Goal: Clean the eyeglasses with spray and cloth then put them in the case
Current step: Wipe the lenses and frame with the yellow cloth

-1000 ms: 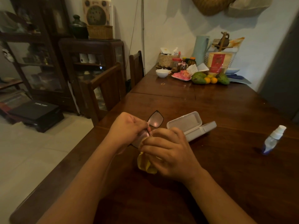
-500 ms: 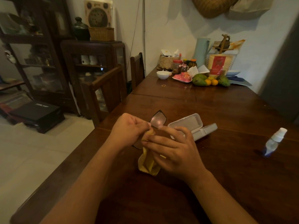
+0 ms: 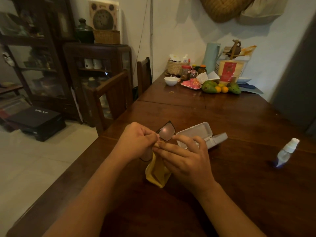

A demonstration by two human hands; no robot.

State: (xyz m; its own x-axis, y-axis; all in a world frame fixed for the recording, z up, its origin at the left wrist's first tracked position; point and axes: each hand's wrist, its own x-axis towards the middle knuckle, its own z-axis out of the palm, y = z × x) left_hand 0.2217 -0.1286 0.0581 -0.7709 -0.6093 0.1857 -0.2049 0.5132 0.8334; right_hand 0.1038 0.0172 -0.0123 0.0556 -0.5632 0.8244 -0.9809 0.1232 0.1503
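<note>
Past the left hand (image 3: 136,142) grip, eyeglasses (image 3: 166,132) jut, seemingly touching cloth (image 3: 157,175).

A dark wooden table (image 3: 248,194) runs from 6 o'clock toward 1 o'clock and ends at a pale plastered wall (image 3: 179,28), where a woven basket (image 3: 225,9) hangs at 12 to 1. Two dark wooden chairs (image 3: 112,93) stand along the table's edge at 11. Glass-fronted dark cabinets (image 3: 34,65) fill 9 to 11 o'clock. Pale floor tiles (image 3: 34,168) lie at 8, with a black box (image 3: 37,120) on them. A grey door (image 3: 297,82) stands at 3. The light is dim and warm.
</note>
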